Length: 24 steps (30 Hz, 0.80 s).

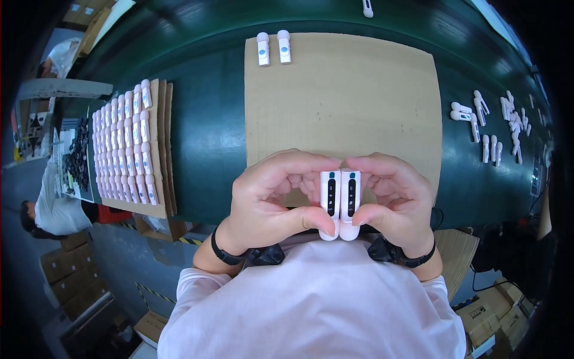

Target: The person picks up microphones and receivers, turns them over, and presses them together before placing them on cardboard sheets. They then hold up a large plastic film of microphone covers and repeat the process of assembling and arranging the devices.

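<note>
Close to my body, at the near edge of the cardboard sheet [341,96], I hold two slim white handheld devices side by side, touching. Each has a black oblong panel facing up, a dark green spot at its far end and a pale pink rounded end towards me. My left hand [266,194] is closed on the left device [325,191], thumb near the pink end and fingers at the far end. In a mirrored grip, my right hand [402,191] pinches the right device [350,200]. Two similar devices [284,48] lie at the sheet's far left corner, blue spots up.
On the left, stacked cardboard sheets [164,149] carry rows of such devices [128,140]. More lie loose on the green table [206,119] at the right [480,107], and one [368,8] at the far edge. Another person [66,203] is at the far left.
</note>
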Each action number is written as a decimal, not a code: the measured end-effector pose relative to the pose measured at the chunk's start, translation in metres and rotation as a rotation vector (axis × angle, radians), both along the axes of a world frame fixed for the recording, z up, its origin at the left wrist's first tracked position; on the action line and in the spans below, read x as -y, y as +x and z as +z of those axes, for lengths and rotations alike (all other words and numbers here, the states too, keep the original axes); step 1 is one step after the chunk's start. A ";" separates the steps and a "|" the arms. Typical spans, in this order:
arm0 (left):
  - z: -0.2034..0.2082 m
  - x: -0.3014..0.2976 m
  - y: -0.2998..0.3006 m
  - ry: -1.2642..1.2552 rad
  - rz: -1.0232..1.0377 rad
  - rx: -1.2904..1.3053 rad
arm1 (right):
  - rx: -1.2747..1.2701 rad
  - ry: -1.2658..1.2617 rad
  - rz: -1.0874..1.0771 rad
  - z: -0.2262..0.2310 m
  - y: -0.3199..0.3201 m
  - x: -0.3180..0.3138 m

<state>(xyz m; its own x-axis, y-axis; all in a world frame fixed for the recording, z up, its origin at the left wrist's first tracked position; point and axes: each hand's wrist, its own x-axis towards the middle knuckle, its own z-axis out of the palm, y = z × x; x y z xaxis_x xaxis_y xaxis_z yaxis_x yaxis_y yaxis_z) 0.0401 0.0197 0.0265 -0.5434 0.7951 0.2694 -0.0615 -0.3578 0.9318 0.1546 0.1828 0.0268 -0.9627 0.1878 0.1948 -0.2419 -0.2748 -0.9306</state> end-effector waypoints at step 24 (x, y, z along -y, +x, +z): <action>-0.002 -0.004 0.000 -0.060 0.044 -0.018 | 0.056 0.016 -0.034 0.000 -0.001 -0.001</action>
<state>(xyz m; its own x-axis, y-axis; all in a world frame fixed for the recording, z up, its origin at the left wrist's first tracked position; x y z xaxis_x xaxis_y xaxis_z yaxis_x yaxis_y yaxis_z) 0.0403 0.0239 0.0245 -0.5740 0.7852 0.2323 -0.0300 -0.3036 0.9523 0.1534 0.1833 0.0270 -0.9653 0.2180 0.1436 -0.1979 -0.2524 -0.9471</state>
